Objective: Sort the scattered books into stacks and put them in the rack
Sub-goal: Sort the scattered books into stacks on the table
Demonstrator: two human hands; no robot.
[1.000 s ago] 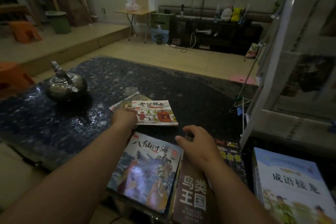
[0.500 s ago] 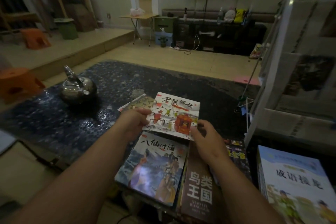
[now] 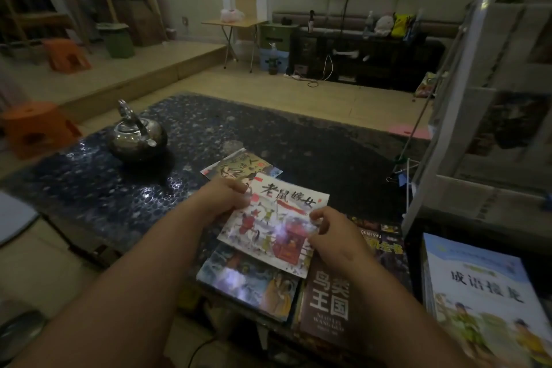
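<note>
A thin white picture book (image 3: 274,224) with red and black drawings is held over the near edge of the dark table (image 3: 268,134). My left hand (image 3: 224,200) grips its left edge and my right hand (image 3: 328,233) pinches its right edge. Under it lies a blue illustrated book (image 3: 251,284). A brown book (image 3: 328,302) and a dark book (image 3: 385,245) lie to the right. Another thin book (image 3: 239,166) lies flat on the table behind. The white rack (image 3: 466,128) stands at the right.
A metal kettle (image 3: 136,136) stands on the table's left part. A stack topped by a light blue book (image 3: 484,293) sits at the lower right. Orange stools (image 3: 33,128) stand left of the table. A cord runs along the floor below.
The white picture book was lifted off the table by my left hand and drawn toward me. My right hand left the brown book and took the picture book's right edge.
</note>
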